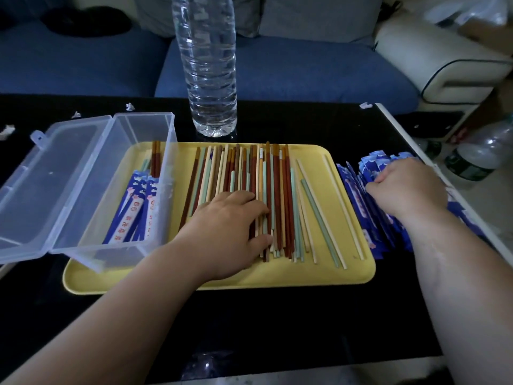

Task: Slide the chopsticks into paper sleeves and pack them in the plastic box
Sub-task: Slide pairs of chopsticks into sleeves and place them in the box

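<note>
In the head view, the loose chopsticks on the yellow tray are being covered by the left hand, its fingers laid nearly flat across them. The paper sleeves just right of the tray are being touched by the right hand with curled fingers; whether one is being pinched cannot be told. Neighbouring sticks could be dragged askew, or mismatched colours lifted, by a flat sweep. The chopsticks are being shown with long axes running near-to-far, like the sleeved pairs in the plastic box.

- Glossy black bench
- Flat yellow rectangular plastic tray, centre
- Tall clear plastic water bottle, upright behind the tray
- Heap of blue paper sleeves, just right of the tray
- Small white paper scraps, far left
</note>
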